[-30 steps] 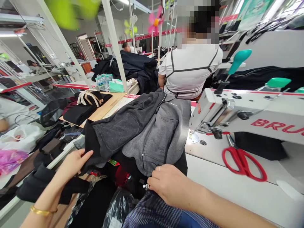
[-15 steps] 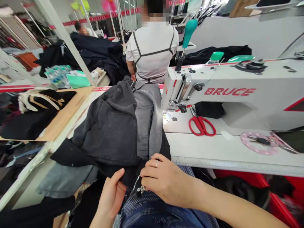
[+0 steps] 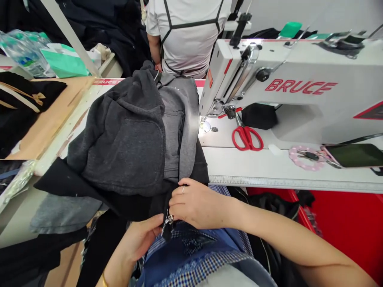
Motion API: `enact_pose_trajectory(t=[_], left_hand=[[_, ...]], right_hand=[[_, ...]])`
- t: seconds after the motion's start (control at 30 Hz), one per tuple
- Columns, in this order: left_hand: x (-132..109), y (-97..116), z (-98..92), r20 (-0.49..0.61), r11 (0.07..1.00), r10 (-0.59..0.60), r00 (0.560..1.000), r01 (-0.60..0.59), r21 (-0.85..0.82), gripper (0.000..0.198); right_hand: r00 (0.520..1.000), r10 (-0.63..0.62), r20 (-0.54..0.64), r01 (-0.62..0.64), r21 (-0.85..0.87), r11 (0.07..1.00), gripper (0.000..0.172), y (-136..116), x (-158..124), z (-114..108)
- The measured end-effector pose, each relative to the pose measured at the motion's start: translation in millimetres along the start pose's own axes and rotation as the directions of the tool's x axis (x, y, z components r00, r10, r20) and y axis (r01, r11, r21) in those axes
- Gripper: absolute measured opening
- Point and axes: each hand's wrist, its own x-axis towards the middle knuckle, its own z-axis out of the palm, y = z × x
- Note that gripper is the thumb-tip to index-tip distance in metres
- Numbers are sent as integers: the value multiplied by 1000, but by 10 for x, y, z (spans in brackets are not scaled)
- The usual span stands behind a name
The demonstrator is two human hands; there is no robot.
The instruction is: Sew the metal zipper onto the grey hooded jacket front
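Note:
A dark grey garment (image 3: 128, 151) with black ribbed edging is spread over the front of the sewing table, a lighter grey panel showing at its right. At its near edge hangs a zipper (image 3: 167, 222) with silver teeth and a metal slider. My right hand (image 3: 196, 203), a ring on one finger, has its fingers closed on the zipper beside the slider. From the left, my left hand (image 3: 142, 237) grips the black edge of the garment next to the teeth, thumb on top; its other fingertips are partly hidden under the fabric.
A white sewing machine (image 3: 299, 75) stands to the right. Red-handled scissors (image 3: 247, 137), a pink beaded ring (image 3: 305, 157) and a phone (image 3: 354, 154) lie on its bed and table. A person in white (image 3: 188, 40) sits ahead. Below right is a red bin (image 3: 344, 231).
My view has tilted down and come closer. The left hand, formerly apart from the zipper with its thumb raised, has moved onto the edge by the teeth. My right hand keeps its hold.

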Motion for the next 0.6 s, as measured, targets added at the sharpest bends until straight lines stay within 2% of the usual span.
enact_pose_trajectory(t=[0.1, 0.2, 0.3, 0.4, 0.47, 0.5, 0.53, 0.6], left_hand=[[-15, -28, -80, 79, 995, -71, 994, 65, 70, 32], [-11, -98, -123, 132, 997, -74, 989, 78, -27, 30], [38, -233, -107, 116, 984, -36, 993, 55, -169, 21], [69, -313, -79, 126, 983, -52, 991, 73, -170, 23], [20, -218, -86, 127, 996, -53, 990, 61, -63, 28], [-37, -106, -97, 111, 999, -31, 993, 32, -1, 28], [-115, 48, -108, 91, 999, 6, 996, -11, 49, 27], [-315, 438, -109, 8, 983, 160, 987, -160, 88, 24]], right_hand=[[999, -2, -39, 1, -33, 999, 16, -9, -21, -12], [997, 0, -74, -5, -74, 997, 16, -25, -40, -62], [997, -7, -75, -2, -112, 994, 17, -47, -72, -111], [997, -5, -79, -6, -134, 991, 17, -50, -106, -111], [996, -4, -91, -8, -127, 992, 17, -30, -107, -93], [995, 2, -100, -14, -116, 993, 18, -16, -96, -87], [993, 13, -115, -24, -101, 995, 18, -2, -76, -86], [987, 36, -159, -50, -83, 995, 20, 14, -20, -109]])
